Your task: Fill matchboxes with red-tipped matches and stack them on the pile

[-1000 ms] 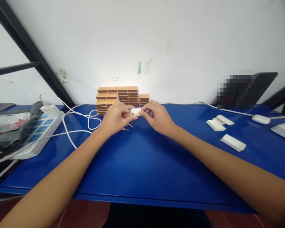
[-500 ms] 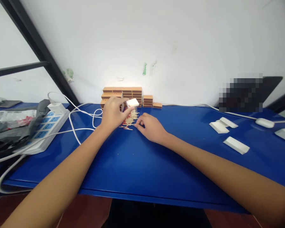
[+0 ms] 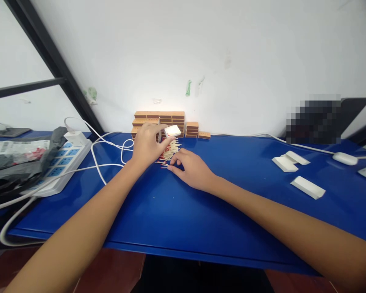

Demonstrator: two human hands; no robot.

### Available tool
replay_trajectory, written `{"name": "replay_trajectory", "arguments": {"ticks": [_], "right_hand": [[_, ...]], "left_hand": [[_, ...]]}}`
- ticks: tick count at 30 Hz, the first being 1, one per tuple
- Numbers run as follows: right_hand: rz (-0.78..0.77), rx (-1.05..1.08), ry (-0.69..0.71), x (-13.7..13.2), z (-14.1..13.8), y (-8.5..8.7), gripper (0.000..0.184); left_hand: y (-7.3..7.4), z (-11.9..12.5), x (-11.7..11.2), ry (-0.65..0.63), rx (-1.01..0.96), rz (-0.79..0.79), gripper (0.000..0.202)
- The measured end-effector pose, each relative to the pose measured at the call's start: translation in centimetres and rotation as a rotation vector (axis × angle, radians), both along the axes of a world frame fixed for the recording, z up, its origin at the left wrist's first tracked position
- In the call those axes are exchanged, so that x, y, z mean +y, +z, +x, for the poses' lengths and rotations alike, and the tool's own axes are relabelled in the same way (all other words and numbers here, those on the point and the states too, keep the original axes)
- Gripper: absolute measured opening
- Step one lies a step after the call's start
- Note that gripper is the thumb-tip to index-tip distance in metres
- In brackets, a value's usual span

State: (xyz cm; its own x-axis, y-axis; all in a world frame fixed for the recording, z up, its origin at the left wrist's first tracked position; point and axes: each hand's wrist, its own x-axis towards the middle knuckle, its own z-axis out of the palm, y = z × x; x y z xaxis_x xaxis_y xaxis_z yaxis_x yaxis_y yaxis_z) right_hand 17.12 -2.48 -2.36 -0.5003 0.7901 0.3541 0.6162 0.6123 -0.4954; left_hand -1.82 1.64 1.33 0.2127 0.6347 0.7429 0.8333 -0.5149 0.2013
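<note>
My left hand [image 3: 148,144] is raised a little above the blue table [image 3: 177,211] and pinches a small white matchbox tray [image 3: 172,130] between thumb and fingers. Below it a pile of loose red-tipped matches [image 3: 168,155] lies on the table. My right hand [image 3: 191,169] rests on the table beside the pile, its fingertips touching the matches at the pile's near edge, fingers curled. Behind the hands a stack of brown matchboxes [image 3: 164,121] stands against the white wall.
A white and blue power strip [image 3: 59,165] with white cables [image 3: 102,162] lies at the left, next to grey and black bags [image 3: 15,156]. Three white box pieces [image 3: 295,171] lie at the right, with a white mouse [image 3: 345,158] beyond. Black metal bars [image 3: 49,61] rise at the left.
A second ago both hands held the tray full of matches together. The matches now lie spilled on the table, my left hand keeps the tray, and my right hand has dropped to the pile.
</note>
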Motion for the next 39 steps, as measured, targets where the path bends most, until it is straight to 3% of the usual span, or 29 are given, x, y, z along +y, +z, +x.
{"name": "replay_trajectory", "arguments": {"ticks": [8, 16, 25, 29, 32, 36, 39], "right_hand": [[-0.019, -0.036, 0.051, 0.2, 1.2, 0.6, 0.011], [0.242, 0.2, -0.13, 2.9, 5.6, 1.9, 0.01], [0.204, 0.163, -0.098, 3.7, 5.2, 1.1, 0.006], [0.215, 0.226, -0.086, 3.2, 4.7, 1.3, 0.007], [0.21, 0.255, -0.078, 2.2, 3.8, 1.4, 0.01], [0.102, 0.159, 0.016, 1.0, 1.8, 1.1, 0.009], [0.064, 0.054, 0.085, 0.8, 0.6, 0.7, 0.004]], "left_hand": [[0.0, -0.4, 0.3, -0.09, 0.051, -0.019, 0.031], [0.1, 0.4, -0.5, -0.272, 0.08, -0.144, 0.037], [0.2, 1.4, -1.5, -0.346, 0.001, -0.192, 0.039], [0.1, 1.1, -1.2, -0.311, 0.007, -0.203, 0.037], [0.3, 0.6, -0.7, -0.2, 0.02, -0.151, 0.035], [0.4, -0.3, 0.0, -0.055, -0.001, -0.069, 0.037], [0.4, -0.5, 0.1, -0.025, -0.014, -0.049, 0.034]]}}
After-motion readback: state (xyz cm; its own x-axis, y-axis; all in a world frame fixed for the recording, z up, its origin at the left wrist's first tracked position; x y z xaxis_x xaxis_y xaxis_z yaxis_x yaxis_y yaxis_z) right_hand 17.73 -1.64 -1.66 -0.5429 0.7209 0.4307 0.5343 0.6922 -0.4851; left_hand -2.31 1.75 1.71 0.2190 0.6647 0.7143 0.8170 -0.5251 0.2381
